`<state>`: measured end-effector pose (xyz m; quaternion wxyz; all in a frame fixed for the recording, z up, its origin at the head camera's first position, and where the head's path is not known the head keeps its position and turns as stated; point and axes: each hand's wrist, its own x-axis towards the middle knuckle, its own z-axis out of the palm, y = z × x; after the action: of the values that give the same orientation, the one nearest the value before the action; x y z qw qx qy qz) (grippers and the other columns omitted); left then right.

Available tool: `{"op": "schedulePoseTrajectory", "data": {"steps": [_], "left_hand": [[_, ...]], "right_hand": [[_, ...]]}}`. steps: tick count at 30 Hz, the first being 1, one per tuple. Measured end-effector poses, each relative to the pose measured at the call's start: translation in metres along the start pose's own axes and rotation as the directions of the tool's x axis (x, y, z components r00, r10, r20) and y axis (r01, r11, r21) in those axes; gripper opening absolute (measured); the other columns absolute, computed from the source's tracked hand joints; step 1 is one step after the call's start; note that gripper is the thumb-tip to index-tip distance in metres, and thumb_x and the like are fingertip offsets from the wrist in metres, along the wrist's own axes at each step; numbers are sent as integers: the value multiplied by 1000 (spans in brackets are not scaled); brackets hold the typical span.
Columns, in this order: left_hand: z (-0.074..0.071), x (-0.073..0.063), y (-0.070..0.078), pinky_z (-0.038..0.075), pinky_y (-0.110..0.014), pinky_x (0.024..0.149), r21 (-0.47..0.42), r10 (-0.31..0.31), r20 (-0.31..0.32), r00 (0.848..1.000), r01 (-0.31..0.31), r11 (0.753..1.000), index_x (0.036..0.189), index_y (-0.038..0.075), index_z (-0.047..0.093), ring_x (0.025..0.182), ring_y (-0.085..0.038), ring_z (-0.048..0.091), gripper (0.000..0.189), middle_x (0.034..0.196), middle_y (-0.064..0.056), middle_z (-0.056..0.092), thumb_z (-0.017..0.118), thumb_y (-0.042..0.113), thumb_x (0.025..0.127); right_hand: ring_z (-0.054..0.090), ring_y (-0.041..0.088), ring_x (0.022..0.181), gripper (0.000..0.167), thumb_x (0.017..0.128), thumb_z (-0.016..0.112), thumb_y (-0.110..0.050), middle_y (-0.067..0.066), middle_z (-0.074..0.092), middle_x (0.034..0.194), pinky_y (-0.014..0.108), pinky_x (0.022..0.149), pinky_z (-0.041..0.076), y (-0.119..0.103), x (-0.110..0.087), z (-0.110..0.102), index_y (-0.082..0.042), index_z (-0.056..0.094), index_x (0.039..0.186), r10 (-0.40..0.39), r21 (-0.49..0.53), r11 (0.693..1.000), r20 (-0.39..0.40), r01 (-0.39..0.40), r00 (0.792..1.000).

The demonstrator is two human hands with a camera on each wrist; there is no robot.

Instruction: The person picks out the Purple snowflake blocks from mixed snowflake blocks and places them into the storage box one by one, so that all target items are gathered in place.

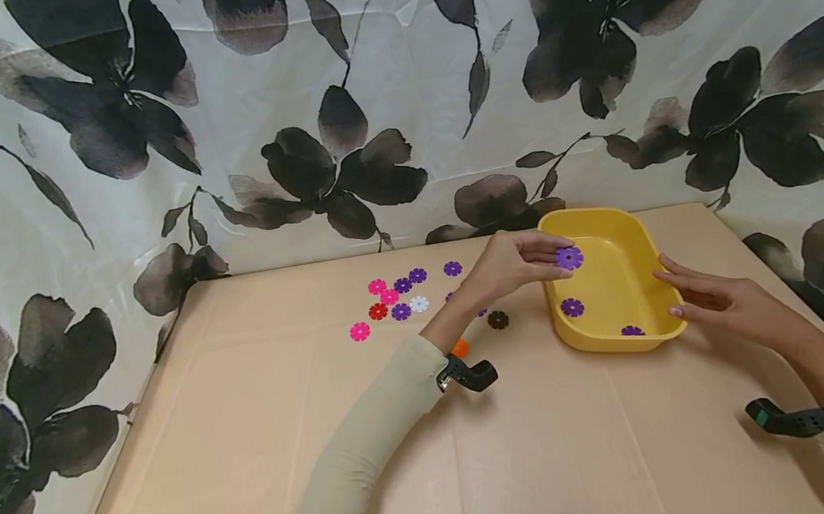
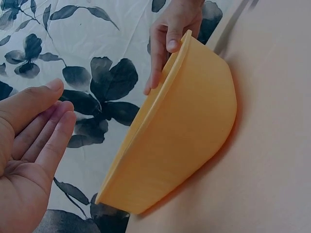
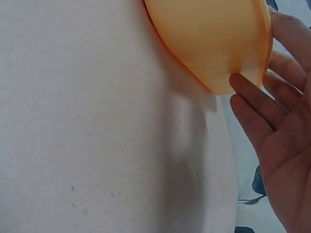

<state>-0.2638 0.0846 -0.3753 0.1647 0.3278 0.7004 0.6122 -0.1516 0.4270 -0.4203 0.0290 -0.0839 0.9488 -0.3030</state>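
Observation:
My left hand (image 1: 514, 267) hovers over the left rim of a yellow plastic tray (image 1: 611, 257). Between its thumb and fingertips it pinches a purple flower-shaped piece (image 1: 569, 258); in the left wrist view that piece is hidden. Inside the tray lie a purple flower piece (image 1: 572, 307) and another purple piece (image 1: 632, 331) partly covered by the near wall. At the tray's right side my right hand (image 1: 729, 303) holds the rim, and the right wrist view shows fingers (image 3: 260, 97) against the outer wall with others past the rim.
Left of the tray, flower pieces in pink (image 1: 359, 331), red (image 1: 377, 311), white (image 1: 419, 304), purple (image 1: 453, 269) and black (image 1: 497, 320) lie scattered on the table (image 1: 252, 458). An orange piece (image 1: 461, 348) shows beside my left wrist. A floral cloth (image 1: 438, 78) hangs behind the table.

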Motion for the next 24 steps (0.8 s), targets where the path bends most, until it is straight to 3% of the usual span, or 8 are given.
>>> {"op": "schedulePoseTrajectory", "data": {"steps": [3, 4, 8, 10, 15, 19, 20, 24], "left_hand": [[1, 1, 0, 58, -21, 87, 11, 2, 4, 1000, -2, 1000, 122, 8, 74, 99, -4, 72, 40, 115, -1, 76, 84, 10, 83], [1, 1, 1, 58, -20, 87, 17, 1, 4, 1000, -1, 1000, 122, 8, 74, 98, -3, 71, 40, 115, -1, 76, 84, 10, 83], [3, 2, 3, 57, -19, 86, 36, -9, 3, 1000, 9, 999, 122, 8, 74, 97, -2, 71, 41, 112, 1, 77, 85, 12, 83], [3, 3, 5, 57, -19, 86, 40, -19, 5, 1000, 19, 999, 121, 9, 75, 97, -2, 71, 40, 111, 1, 77, 86, 13, 83], [6, 8, 9, 56, -17, 86, 72, -53, 4, 999, 52, 996, 120, 10, 75, 96, -1, 71, 40, 108, 4, 77, 86, 15, 82], [8, 11, 11, 56, -16, 85, 80, -78, 2, 997, 77, 994, 120, 11, 75, 95, 0, 71, 40, 107, 4, 77, 86, 15, 82], [9, 12, 11, 56, -16, 85, 76, -81, 1, 997, 81, 994, 120, 10, 75, 94, -1, 71, 40, 107, 4, 77, 86, 15, 82], [11, 16, 12, 57, -17, 84, 68, -83, 8, 997, 82, 994, 120, 8, 75, 92, -3, 72, 39, 106, 1, 78, 86, 12, 82]], "right_hand": [[33, 32, 148, 67, 98, 70, -33, 8, 22, 166, 2, 91, 31, 0, -1, 0, -17, 41, 156, 11, -6, 1000, 6, -11, 1000], [33, 35, 147, 67, 98, 70, -33, 8, 22, 166, 1, 90, 31, 0, -1, 0, -17, 41, 156, 12, -3, 1000, 6, -12, 1000], [27, -7, 144, 66, 98, 70, -32, 6, 23, 166, -1, 89, 31, 0, -1, 1, -16, 42, 155, 0, 4, 1000, 0, 0, 1000], [22, -27, 127, 66, 97, 70, -32, 6, 23, 166, 0, 89, 31, -1, -1, 0, -17, 43, 155, -5, 5, 1000, -4, 5, 1000], [23, -25, 130, 66, 98, 70, -32, 5, 24, 166, 2, 90, 32, -1, -3, 1, -18, 42, 156, -8, -2, 1000, -6, 8, 1000], [33, 15, 149, 66, 98, 70, -32, 7, 24, 166, 2, 91, 32, -1, -3, 0, -18, 42, 156, -5, -5, 1000, 0, 5, 1000], [35, 29, 148, 66, 98, 70, -32, 8, 24, 166, 1, 91, 32, -1, -3, 0, -18, 42, 156, -5, -4, 1000, 1, 5, 1000], [37, 50, 139, 66, 98, 70, -31, 10, 24, 165, 1, 90, 31, -1, -2, 0, -16, 42, 155, -5, -3, 1000, 6, 5, 1000]]}}
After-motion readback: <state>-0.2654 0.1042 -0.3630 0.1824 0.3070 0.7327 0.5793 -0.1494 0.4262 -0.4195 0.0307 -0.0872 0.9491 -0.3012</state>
